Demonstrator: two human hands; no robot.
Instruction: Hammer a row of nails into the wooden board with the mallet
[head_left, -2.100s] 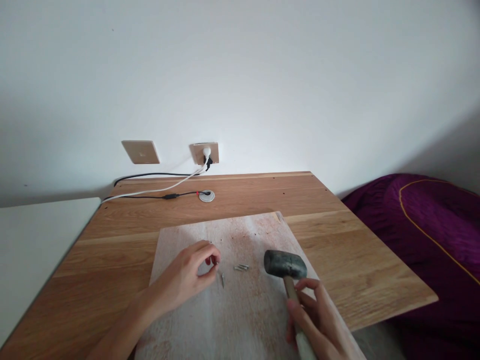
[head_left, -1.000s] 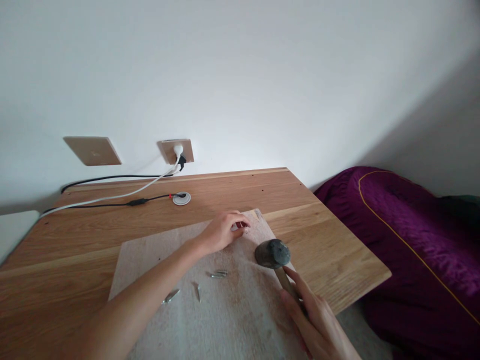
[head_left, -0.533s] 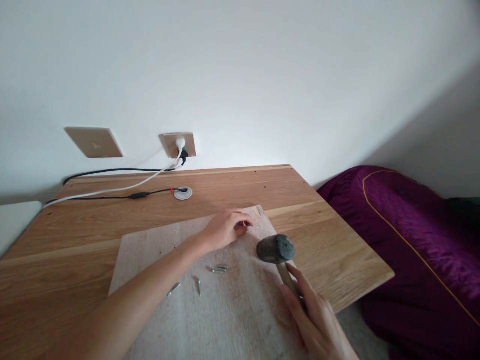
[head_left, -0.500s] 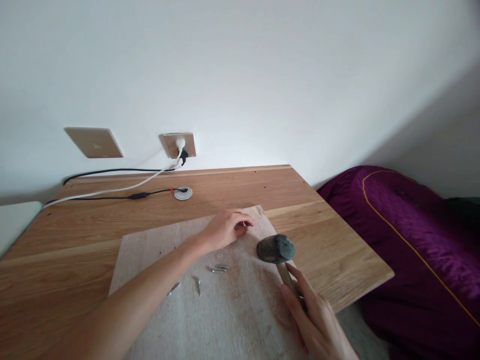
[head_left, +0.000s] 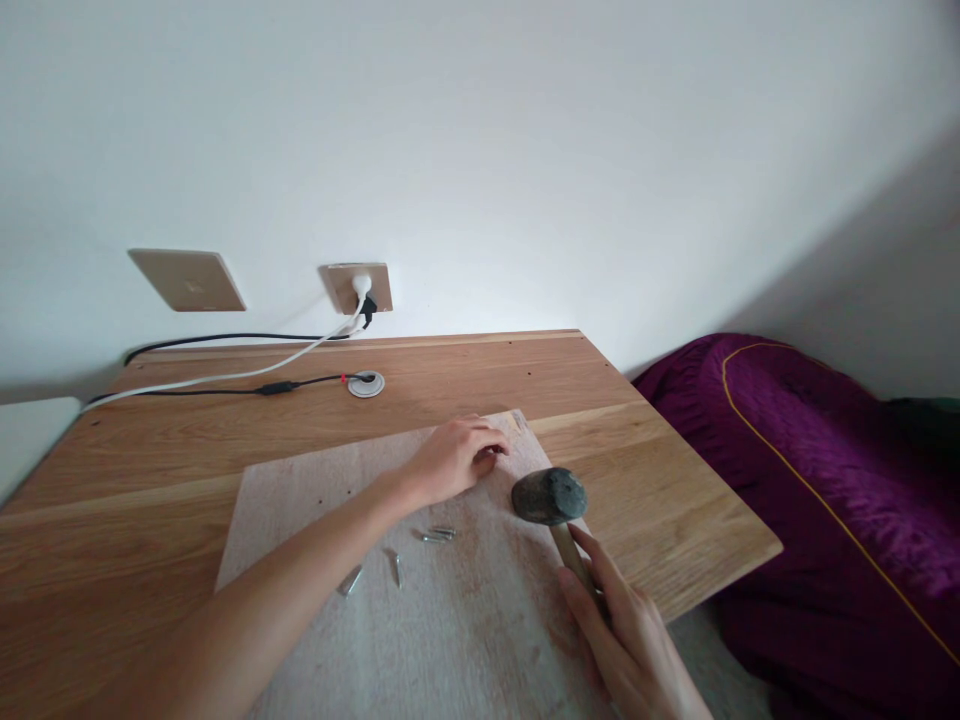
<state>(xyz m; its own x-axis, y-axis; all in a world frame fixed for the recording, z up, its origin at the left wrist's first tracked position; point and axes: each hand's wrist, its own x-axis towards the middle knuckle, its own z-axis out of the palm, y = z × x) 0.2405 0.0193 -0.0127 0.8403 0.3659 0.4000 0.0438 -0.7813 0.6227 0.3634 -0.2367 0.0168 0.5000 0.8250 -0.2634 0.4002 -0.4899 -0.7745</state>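
Observation:
A pale wooden board (head_left: 465, 610) lies on the table under both hands. Over its far right part, my left hand (head_left: 459, 455) is closed, thumb and fingers curled together; what they hold, if anything, is hidden. My right hand (head_left: 626, 630) grips the wooden handle of a rubber mallet (head_left: 551, 496). The mallet's dark head is near the board's right edge, a short way right of and nearer than my left hand. Several small silver fasteners (head_left: 398, 568), nails or screws, lie loose on the board beside my left forearm.
The wooden table (head_left: 660, 470) meets a white wall with a socket (head_left: 360, 288). A white cable (head_left: 225, 379) and black cables run along the back left, one entering a round grommet (head_left: 367, 384). Purple fabric (head_left: 810, 540) covers something right of the table.
The mallet has shifted very slightly left with my right hand. My left hand stays nearly in place, fingers still curled. One silver fastener by the forearm now shows more fully.

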